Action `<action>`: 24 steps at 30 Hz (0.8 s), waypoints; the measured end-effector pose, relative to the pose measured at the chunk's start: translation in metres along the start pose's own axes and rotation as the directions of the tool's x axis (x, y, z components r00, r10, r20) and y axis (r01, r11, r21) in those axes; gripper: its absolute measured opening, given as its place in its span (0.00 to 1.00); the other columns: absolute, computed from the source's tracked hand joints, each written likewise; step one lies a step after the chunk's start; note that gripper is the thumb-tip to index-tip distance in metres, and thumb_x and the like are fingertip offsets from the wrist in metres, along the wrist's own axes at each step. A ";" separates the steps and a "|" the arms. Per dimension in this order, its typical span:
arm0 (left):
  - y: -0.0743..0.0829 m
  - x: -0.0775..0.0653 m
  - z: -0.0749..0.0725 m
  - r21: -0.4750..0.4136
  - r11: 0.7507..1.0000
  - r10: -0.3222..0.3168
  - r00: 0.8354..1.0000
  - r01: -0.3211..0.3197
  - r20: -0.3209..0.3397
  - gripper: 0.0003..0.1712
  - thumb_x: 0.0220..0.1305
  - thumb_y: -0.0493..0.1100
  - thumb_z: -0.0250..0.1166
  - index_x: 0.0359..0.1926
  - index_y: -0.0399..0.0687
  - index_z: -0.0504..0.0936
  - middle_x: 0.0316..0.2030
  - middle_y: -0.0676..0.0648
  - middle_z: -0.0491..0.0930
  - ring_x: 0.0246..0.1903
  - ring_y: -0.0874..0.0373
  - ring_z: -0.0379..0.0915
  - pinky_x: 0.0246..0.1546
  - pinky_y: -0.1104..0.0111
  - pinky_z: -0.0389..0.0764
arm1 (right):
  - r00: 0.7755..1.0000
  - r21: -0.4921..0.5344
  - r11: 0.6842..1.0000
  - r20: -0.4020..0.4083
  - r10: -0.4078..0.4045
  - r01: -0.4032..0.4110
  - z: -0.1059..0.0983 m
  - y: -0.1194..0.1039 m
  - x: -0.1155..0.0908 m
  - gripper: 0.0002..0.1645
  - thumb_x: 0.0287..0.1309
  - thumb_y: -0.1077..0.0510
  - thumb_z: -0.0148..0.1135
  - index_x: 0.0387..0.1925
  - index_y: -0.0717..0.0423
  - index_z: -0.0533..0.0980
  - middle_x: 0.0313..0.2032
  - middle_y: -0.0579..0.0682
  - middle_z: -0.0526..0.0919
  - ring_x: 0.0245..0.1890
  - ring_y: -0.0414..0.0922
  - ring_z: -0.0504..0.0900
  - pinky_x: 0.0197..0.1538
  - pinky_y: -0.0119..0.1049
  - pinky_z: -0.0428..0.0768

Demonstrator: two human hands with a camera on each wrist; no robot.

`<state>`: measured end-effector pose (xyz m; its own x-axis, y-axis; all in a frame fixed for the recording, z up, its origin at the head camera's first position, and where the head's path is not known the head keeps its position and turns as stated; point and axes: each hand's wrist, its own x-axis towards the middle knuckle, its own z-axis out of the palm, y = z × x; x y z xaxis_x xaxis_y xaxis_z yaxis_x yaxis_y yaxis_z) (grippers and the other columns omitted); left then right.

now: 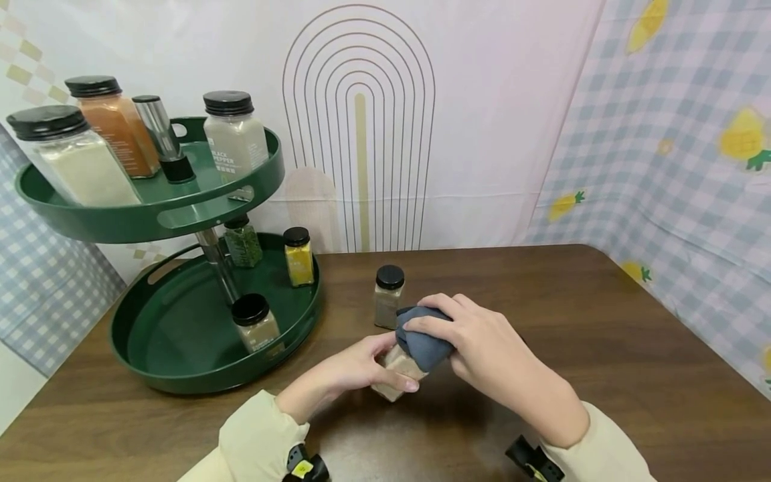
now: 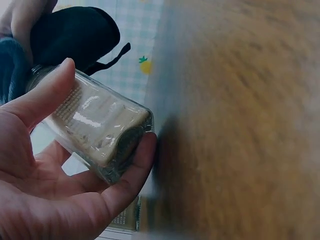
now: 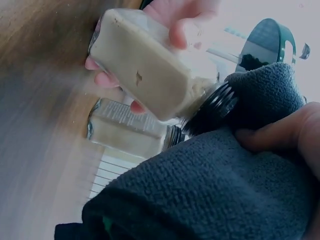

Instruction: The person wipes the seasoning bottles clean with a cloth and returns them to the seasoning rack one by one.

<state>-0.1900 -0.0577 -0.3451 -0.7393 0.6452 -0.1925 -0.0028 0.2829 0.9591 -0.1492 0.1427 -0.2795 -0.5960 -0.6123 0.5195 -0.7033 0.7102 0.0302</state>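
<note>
My left hand (image 1: 355, 367) grips a square glass spice jar (image 1: 399, 368) filled with pale beige powder, tilted just above the table. The thumb lies along one side and the fingers support the far side and base, as the left wrist view shows of the jar (image 2: 95, 120). A blue-grey cloth (image 1: 423, 343) is bunched over the jar's top, pinched by my right hand (image 1: 484, 338). Part of the ridged black lid (image 3: 212, 107) shows beside the cloth in the right wrist view. Just behind my hands, another black-lidded jar (image 1: 388, 298) stands upright on the table.
At the left stands a green two-tier rack (image 1: 181, 381). Its upper tray carries large jars, including one labelled black pepper (image 1: 235, 137), and a steel grinder (image 1: 164, 137). Small jars, one yellow (image 1: 298, 258), stand on the lower tray. Brown tabletop (image 1: 632, 361) extends to the right.
</note>
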 end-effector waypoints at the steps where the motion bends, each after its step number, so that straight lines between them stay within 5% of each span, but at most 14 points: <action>1: 0.000 0.001 0.000 0.008 1.000 0.007 1.000 -0.007 0.004 0.30 0.51 0.39 0.70 0.57 0.48 0.72 0.40 0.48 0.79 0.38 0.57 0.74 0.39 0.67 0.74 | 1.000 -0.004 1.000 0.002 0.012 -0.012 0.000 0.001 0.000 0.38 0.30 0.77 0.56 0.43 0.39 0.79 0.47 0.43 0.77 0.41 0.42 0.78 0.23 0.36 0.74; 15: 0.000 -0.002 0.002 0.113 0.986 0.124 0.992 -0.124 0.002 0.24 0.47 0.39 0.73 0.47 0.47 0.76 0.34 0.52 0.77 0.35 0.61 0.72 0.37 0.69 0.73 | 0.980 -0.079 0.987 0.126 0.151 -0.142 0.005 0.017 -0.005 0.31 0.36 0.76 0.57 0.40 0.42 0.80 0.39 0.43 0.78 0.35 0.44 0.79 0.21 0.34 0.69; 21: -0.004 0.000 0.000 0.049 0.995 0.092 0.996 -0.092 0.003 0.24 0.50 0.38 0.71 0.49 0.46 0.75 0.36 0.50 0.79 0.37 0.60 0.73 0.40 0.68 0.74 | 0.941 -0.135 0.975 0.268 0.208 -0.177 0.002 0.024 -0.011 0.27 0.39 0.72 0.63 0.41 0.42 0.80 0.37 0.44 0.77 0.34 0.45 0.78 0.21 0.34 0.69; 24: -0.005 0.001 -0.002 0.006 0.997 0.071 0.997 -0.071 0.004 0.25 0.51 0.38 0.70 0.51 0.45 0.74 0.38 0.50 0.79 0.38 0.60 0.73 0.41 0.68 0.74 | 0.941 -0.161 0.966 0.241 0.238 -0.203 -0.003 0.026 -0.010 0.27 0.40 0.71 0.63 0.43 0.42 0.80 0.39 0.45 0.78 0.36 0.46 0.79 0.22 0.37 0.72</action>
<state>-0.1920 -0.0598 -0.3498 -0.7353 0.6662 -0.1246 0.0535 0.2403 0.9692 -0.1604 0.1682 -0.2818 -0.8219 -0.4905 0.2897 -0.4956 0.8664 0.0611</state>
